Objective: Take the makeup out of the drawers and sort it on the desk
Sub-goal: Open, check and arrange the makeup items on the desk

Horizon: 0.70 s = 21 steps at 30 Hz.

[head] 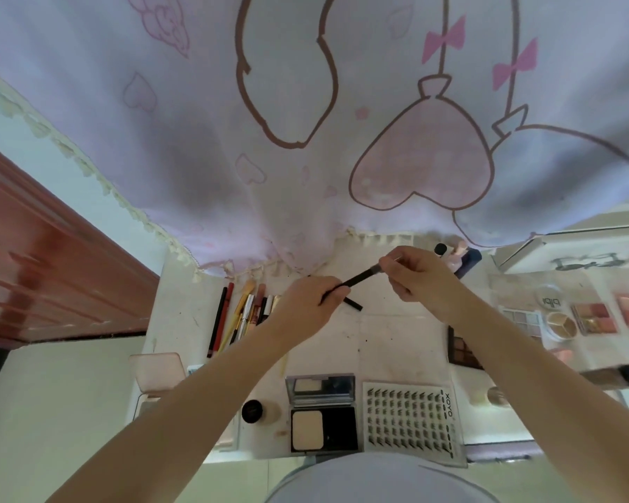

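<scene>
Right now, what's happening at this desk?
A person holds a thin black makeup brush between both hands above the desk: left hand on the handle end, right hand pinching the tip end. Pencils and pens lie grouped at left, palettes at right, an open powder compact near the front.

Slim black makeup pencil (353,281) tilted above desk (389,343), capped end silver.

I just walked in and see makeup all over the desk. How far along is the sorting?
Much looks sorted already: pencils and tubes lined up on the left, palettes grouped on the right, a powder compact and lash tray in front. Right now the left hand and right hand hold a black makeup brush between them, not yet placed. The drawers are out of view, so I cannot tell what remains.
</scene>
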Motion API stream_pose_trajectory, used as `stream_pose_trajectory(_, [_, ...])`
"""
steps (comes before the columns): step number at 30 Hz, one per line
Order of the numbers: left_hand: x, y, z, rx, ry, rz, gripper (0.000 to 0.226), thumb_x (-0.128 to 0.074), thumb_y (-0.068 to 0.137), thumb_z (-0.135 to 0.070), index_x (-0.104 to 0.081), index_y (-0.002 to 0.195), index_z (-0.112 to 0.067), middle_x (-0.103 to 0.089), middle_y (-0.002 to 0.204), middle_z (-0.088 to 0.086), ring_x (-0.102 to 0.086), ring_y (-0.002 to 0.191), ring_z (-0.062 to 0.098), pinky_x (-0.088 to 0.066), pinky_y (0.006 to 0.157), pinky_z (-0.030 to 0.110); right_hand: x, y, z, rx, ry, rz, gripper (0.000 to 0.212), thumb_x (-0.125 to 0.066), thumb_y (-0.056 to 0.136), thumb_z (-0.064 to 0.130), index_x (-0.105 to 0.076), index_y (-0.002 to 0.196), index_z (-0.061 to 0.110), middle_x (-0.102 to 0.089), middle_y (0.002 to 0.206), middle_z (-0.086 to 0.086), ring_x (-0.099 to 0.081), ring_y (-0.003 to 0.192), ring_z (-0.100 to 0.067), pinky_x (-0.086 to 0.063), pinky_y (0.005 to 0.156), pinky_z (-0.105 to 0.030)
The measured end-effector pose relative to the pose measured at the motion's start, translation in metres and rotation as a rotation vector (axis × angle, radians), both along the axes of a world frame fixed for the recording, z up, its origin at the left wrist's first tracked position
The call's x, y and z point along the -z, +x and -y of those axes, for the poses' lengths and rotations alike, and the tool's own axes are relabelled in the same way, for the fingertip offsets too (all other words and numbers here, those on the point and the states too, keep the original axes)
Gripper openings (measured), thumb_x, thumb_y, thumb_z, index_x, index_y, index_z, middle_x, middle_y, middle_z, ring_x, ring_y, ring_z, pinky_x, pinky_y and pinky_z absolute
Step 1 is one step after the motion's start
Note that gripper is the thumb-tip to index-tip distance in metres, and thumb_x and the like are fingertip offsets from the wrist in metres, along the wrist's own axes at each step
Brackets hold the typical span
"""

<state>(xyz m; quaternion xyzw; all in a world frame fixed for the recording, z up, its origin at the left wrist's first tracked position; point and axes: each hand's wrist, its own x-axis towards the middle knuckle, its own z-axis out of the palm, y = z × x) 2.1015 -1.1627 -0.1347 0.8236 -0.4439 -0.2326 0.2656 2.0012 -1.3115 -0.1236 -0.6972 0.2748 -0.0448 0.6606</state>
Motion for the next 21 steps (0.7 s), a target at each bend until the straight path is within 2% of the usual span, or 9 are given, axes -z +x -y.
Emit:
stream_pose_trajectory(5, [-0.023,0.015,0.003,0.156,0.128,0.06,0.032,-0.038,0.098,-0.026,-0.051,0.071,-0.014,-0.041,0.057,-0.007,-0.037,0.049,0.005,-0.034,0.051,0.014,0.011,-0.01,-0.002,0.216,0.227,0.212,0.03,-0.037,0.095,0.004,-0.053,0.068,0.006,-0.035,0.033,0.008,-0.025,0.03,-0.004,-0.019,0.036,-0.012])
stream_pose_trajectory(7, [-0.026,0.028,-0.007,0.101,0.16,0.044,0.031,-0.039,0.098,-0.025,-0.055,0.077,-0.01,-0.043,0.058,-0.006,-0.039,0.051,0.004,-0.034,0.053,0.012,0.004,-0.02,0.024,0.406,0.373,0.301,0.038,-0.037,0.095,0.008,-0.056,0.061,0.008,-0.035,0.033,0.009,-0.026,0.029,-0.003,-0.02,0.035,-0.009])
stream_pose_trajectory(9, [-0.024,0.04,-0.023,0.006,0.196,0.038,0.031,-0.04,0.097,-0.024,-0.062,0.09,-0.004,-0.048,0.062,-0.005,-0.042,0.053,0.003,-0.035,0.053,0.01,-0.005,-0.036,0.054,0.491,0.374,0.313,0.037,-0.053,0.085,0.021,-0.064,0.051,0.015,-0.035,0.033,0.009,-0.027,0.028,-0.004,-0.021,0.034,-0.008])
stream_pose_trajectory(11, [-0.019,0.044,-0.034,-0.053,0.198,0.043,0.032,-0.041,0.097,-0.024,-0.064,0.096,-0.001,-0.051,0.065,-0.006,-0.045,0.055,0.003,-0.035,0.055,0.01,-0.009,-0.045,0.064,0.459,0.268,0.244,0.028,-0.061,0.076,0.027,-0.064,0.05,0.016,-0.036,0.032,0.008,-0.028,0.029,-0.005,-0.022,0.033,-0.008])
stream_pose_trajectory(14, [-0.012,0.032,-0.025,-0.057,0.155,0.034,0.031,-0.041,0.097,-0.024,-0.064,0.094,-0.004,-0.048,0.062,-0.008,-0.043,0.054,0.002,-0.033,0.055,0.011,-0.002,-0.034,0.047,0.411,0.181,0.157,0.03,-0.046,0.092,0.009,-0.053,0.063,0.008,-0.04,0.033,0.007,-0.031,0.03,-0.006,-0.023,0.035,-0.01])
stream_pose_trajectory(17, [-0.009,0.018,-0.014,-0.002,0.148,0.028,0.029,-0.04,0.098,-0.025,-0.058,0.079,-0.013,-0.044,0.06,-0.008,-0.042,0.055,0.004,-0.035,0.058,0.013,0.002,-0.016,0.022,0.312,0.173,0.084,0.03,-0.045,0.091,0.005,-0.051,0.063,0.01,-0.045,0.036,0.006,-0.032,0.033,-0.005,-0.022,0.034,-0.014])
stream_pose_trajectory(19, [-0.009,0.014,-0.012,0.024,0.142,0.045,0.035,-0.039,0.098,-0.026,-0.046,0.064,-0.025,-0.043,0.059,-0.009,-0.042,0.057,0.005,-0.036,0.061,0.016,0.005,-0.011,0.01,0.256,0.165,0.056,0.028,-0.047,0.091,0.006,-0.052,0.063,0.011,-0.047,0.038,0.006,-0.033,0.034,-0.005,-0.022,0.035,-0.015])
stream_pose_trajectory(21, [-0.01,0.013,-0.013,0.025,0.136,0.046,0.038,-0.039,0.098,-0.026,-0.039,0.061,-0.033,-0.043,0.059,-0.008,-0.041,0.056,0.006,-0.036,0.06,0.017,0.007,-0.009,0.002,0.225,0.183,0.073,0.028,-0.047,0.091,0.007,-0.053,0.064,0.011,-0.048,0.039,0.006,-0.033,0.034,-0.005,-0.023,0.036,-0.016])
